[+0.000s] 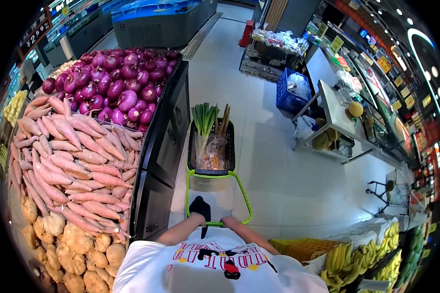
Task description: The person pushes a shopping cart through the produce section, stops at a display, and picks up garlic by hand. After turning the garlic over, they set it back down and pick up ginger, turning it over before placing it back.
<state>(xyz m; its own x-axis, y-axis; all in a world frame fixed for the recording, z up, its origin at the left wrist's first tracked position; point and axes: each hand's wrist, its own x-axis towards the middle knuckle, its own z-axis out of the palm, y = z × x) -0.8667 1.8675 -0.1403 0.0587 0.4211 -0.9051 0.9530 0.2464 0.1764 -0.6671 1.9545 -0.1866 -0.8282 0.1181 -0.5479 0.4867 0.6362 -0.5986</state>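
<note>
My left hand (197, 218) is closed round the left part of a bright green basket handle (243, 193). The right hand (229, 221) grips the same handle just beside it; the fingers of both are only partly visible. Beyond them the handle joins a black rolling shopping basket (191, 146), which stands on the floor in front of me. Inside lie leeks or large green onions (205, 119) in clear plastic, long brown root-like sticks (223, 123), and a clear bag (214, 157) whose contents I cannot make out.
To my left, a black display stand (167, 132) carries red onions (127, 100), sweet potatoes (78, 166) and round pale-brown roots (76, 251). Bananas (340, 259) are close by on the right. Farther right are a metal table (333, 110), a blue crate (284, 97) and a shopping cart (391, 190).
</note>
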